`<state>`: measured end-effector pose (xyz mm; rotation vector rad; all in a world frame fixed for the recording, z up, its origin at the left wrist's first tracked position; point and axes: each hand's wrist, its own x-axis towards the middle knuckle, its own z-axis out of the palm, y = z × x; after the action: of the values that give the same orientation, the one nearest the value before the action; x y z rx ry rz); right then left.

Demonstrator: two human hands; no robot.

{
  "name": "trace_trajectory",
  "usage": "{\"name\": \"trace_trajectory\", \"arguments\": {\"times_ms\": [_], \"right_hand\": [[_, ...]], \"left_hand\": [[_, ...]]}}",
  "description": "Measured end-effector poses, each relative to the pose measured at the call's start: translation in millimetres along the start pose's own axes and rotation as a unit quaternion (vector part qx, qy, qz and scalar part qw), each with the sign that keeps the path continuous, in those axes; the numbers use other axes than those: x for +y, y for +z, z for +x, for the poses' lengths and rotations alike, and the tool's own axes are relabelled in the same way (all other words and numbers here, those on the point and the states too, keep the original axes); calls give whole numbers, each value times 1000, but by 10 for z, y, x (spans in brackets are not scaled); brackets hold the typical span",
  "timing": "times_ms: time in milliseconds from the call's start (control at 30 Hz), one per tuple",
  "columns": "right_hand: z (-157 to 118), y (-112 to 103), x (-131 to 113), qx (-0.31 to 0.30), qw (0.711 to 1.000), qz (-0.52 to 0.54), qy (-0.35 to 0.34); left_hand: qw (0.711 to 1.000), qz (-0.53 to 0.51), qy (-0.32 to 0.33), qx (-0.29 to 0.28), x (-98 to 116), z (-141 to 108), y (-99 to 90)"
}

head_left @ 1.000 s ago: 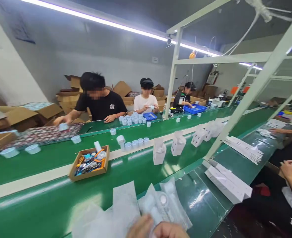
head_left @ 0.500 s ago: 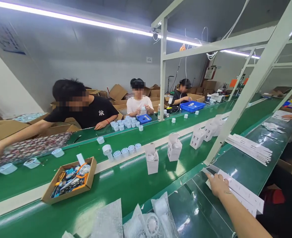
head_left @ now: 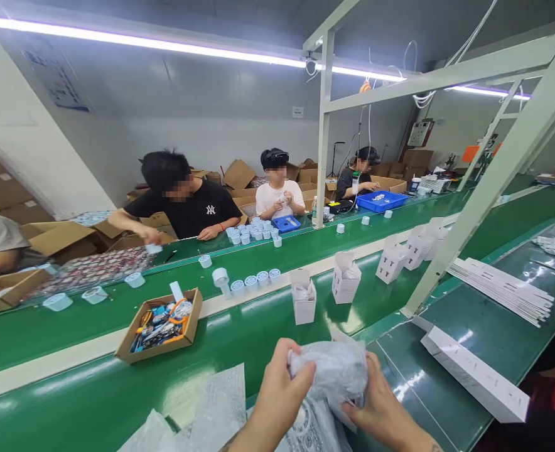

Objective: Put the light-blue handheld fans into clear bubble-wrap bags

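My left hand [head_left: 277, 392] and my right hand [head_left: 381, 408] both grip a crumpled grey-white foam bag [head_left: 334, 370] held up over the near edge of the green belt [head_left: 240, 339]. The left thumb presses the bag's left side, the right fingers wrap its right side. More flat foam bags [head_left: 211, 408] lie on the belt just below my hands. A stack of flat white cartons [head_left: 475, 376] rests on the glossy side table to the right.
An open cardboard tray of tools [head_left: 159, 323] sits on the belt at left. Small white boxes [head_left: 303, 295] and round white caps [head_left: 253, 282] ride the belt. A slanted metal post [head_left: 475, 201] rises at right. Three seated workers [head_left: 188, 201] face me across the line.
My right hand came back from the white cartons at right. Both hands have risen together and taken hold of the foam bag, which was lying flat on the belt before.
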<state>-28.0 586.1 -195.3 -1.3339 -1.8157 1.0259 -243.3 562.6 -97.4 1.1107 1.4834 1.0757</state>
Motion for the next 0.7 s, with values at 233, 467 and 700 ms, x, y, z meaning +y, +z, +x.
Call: {"name": "trace_trajectory", "arguments": {"times_ms": [233, 467, 700], "right_hand": [[-83, -68, 204, -1, 999, -45, 9], [-126, -20, 242, 43, 998, 4, -56], [-210, 48, 431, 52, 997, 49, -5]], "left_hand": [[966, 241, 84, 44, 175, 117, 165], [799, 508, 293, -133, 203, -26, 504], [766, 572, 270, -111, -246, 153, 1002]]}}
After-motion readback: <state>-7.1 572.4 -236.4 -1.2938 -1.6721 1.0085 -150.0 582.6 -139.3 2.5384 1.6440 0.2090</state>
